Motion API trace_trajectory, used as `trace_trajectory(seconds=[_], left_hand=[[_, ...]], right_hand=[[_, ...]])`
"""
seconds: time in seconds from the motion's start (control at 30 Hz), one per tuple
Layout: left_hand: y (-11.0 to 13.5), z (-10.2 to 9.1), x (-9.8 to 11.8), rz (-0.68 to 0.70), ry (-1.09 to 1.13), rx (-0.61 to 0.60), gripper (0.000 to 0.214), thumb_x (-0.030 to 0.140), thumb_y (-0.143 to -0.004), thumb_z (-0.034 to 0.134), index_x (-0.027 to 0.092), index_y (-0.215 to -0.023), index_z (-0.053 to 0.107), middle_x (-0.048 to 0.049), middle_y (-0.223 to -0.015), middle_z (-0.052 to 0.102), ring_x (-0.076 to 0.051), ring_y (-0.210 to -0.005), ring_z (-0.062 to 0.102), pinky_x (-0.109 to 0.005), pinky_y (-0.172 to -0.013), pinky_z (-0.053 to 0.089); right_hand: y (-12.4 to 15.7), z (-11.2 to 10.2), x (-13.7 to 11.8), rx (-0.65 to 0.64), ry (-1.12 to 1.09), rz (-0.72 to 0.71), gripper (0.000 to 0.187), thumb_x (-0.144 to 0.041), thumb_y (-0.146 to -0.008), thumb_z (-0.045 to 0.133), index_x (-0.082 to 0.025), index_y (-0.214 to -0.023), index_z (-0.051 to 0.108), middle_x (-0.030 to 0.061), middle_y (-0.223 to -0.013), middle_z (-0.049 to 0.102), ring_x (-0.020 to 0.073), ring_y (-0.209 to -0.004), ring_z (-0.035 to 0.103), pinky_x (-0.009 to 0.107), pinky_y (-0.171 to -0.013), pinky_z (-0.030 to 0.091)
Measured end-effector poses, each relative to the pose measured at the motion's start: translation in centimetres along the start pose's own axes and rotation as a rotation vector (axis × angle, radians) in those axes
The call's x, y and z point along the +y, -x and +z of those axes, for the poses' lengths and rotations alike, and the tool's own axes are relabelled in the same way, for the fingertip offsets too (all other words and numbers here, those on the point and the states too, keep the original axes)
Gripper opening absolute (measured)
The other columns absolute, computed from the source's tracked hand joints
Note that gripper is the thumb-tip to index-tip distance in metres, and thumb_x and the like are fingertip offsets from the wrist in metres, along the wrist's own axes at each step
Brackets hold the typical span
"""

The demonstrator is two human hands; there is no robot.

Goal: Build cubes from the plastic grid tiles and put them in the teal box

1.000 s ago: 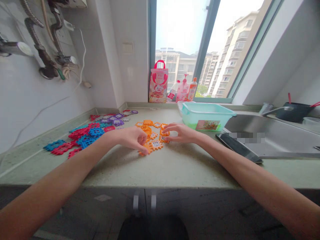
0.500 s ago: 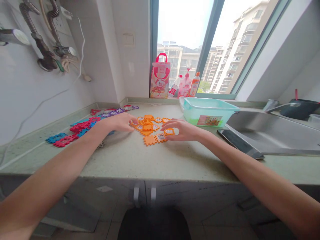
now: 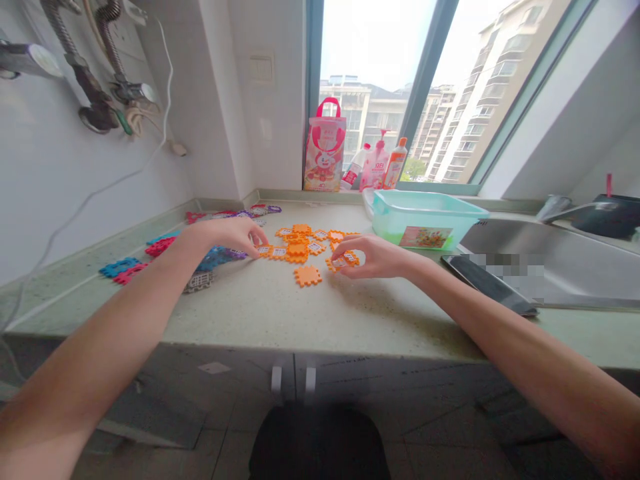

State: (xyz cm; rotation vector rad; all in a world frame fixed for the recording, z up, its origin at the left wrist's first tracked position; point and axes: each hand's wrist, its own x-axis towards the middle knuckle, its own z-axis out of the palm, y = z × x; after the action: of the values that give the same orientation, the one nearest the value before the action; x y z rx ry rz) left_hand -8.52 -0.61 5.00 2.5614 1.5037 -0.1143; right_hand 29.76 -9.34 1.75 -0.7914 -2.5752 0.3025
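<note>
A heap of orange interlocking plastic tiles [image 3: 299, 248] with toothed edges, some with window grids, lies mid-counter. My left hand [image 3: 227, 233] is at the heap's left end, thumb and fingers closed on the edge of an orange window tile [image 3: 264, 251]. On the other side my right hand [image 3: 373, 257] pinches an orange tile [image 3: 345, 259] between thumb and fingers; part of it is hidden by them. One plain orange tile [image 3: 307, 275] lies apart in front of the heap. Beneath and beside my left forearm are blue tiles [image 3: 119, 267], red tiles [image 3: 163, 246] and a grey tile [image 3: 199, 281].
A mint-green plastic basin [image 3: 430, 205] stands at the back right, by the steel sink [image 3: 590, 267]. A dark phone [image 3: 487, 287] lies at the sink's edge. Along the windowsill are a pink bag [image 3: 325, 153] and several bottles [image 3: 375, 167].
My right hand has drawn an orange tile away from the plain one in front. The left hand has pulled slightly left, with a window tile at its fingertips. The view has shifted slightly.
</note>
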Motion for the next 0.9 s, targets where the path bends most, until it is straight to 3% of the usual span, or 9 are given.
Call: trace_trajectory(seconds=[0.17, 0.37, 0.47, 0.6, 0.73, 0.9], left_hand=[[-0.2, 0.6, 0.7, -0.003, 0.019, -0.01, 0.053, 0.046, -0.065, 0.079, 0.029, -0.115, 0.081, -0.006, -0.114, 0.08, -0.026, -0.095, 0.073, -0.029, -0.076, 0.052], [0.2, 0.5, 1.9, 0.054, 0.067, 0.015, 0.061, 0.042, -0.064, 0.077, 0.028, -0.123, 0.078, -0.0054, -0.118, 0.079, -0.026, -0.097, 0.072, -0.029, -0.08, 0.053], [0.8, -0.5, 1.9, 0.072, 0.094, 0.049, 0.059, 0.042, -0.069, 0.074, 0.029, -0.127, 0.079, -0.0038, -0.121, 0.079, -0.026, -0.101, 0.072, -0.03, -0.086, 0.052], [1.3, -1.1, 2.6, 0.11, 0.113, 0.139, 0.054, 0.048, -0.081, 0.066, 0.029, -0.13, 0.079, -0.0035, -0.123, 0.078, -0.026, -0.109, 0.071, -0.032, -0.092, 0.05], [0.8, 0.0, 4.3, 0.194, 0.115, 0.194, 0.053, 0.049, -0.078, 0.072, 0.027, -0.125, 0.08, -0.004, -0.123, 0.078, -0.024, -0.108, 0.07, -0.03, -0.09, 0.051], [-0.1, 1.7, 5.9, 0.268, 0.098, 0.146, 0.048, 0.051, -0.072, 0.081, 0.026, -0.113, 0.083, -0.0039, -0.119, 0.078, -0.024, -0.107, 0.07, -0.03, -0.09, 0.05]], right_hand=[[-1.5, 1.9, -1.2, 0.158, -0.044, -0.053, 0.026, -0.043, -0.096, 0.072, -0.025, -0.114, 0.076, 0.0073, -0.118, 0.077, 0.0235, -0.107, 0.072, 0.041, -0.101, 0.054], [-2.3, 3.2, -1.9, -0.041, -0.095, -0.133, 0.017, -0.036, -0.096, 0.072, -0.026, -0.109, 0.076, 0.0034, -0.115, 0.078, 0.0215, -0.107, 0.072, 0.038, -0.104, 0.053], [-2.0, 3.1, -1.6, -0.042, -0.102, -0.085, 0.014, -0.031, -0.093, 0.073, -0.024, -0.105, 0.076, 0.0034, -0.111, 0.079, 0.0206, -0.101, 0.072, 0.036, -0.099, 0.054], [-1.7, 3.0, -1.6, -0.028, -0.05, -0.026, 0.027, -0.031, -0.087, 0.077, -0.024, -0.113, 0.075, 0.0052, -0.114, 0.077, 0.0227, -0.104, 0.071, 0.036, -0.096, 0.053], [-1.6, 2.8, -2.1, -0.048, -0.015, -0.056, 0.024, -0.034, -0.09, 0.076, -0.025, -0.112, 0.075, 0.0053, -0.114, 0.077, 0.0235, -0.105, 0.07, 0.038, -0.099, 0.052], [-1.7, 2.9, -2.6, -0.035, -0.002, -0.115, 0.018, -0.035, -0.094, 0.073, -0.026, -0.109, 0.077, 0.0041, -0.113, 0.078, 0.0235, -0.106, 0.069, 0.042, -0.105, 0.05]])
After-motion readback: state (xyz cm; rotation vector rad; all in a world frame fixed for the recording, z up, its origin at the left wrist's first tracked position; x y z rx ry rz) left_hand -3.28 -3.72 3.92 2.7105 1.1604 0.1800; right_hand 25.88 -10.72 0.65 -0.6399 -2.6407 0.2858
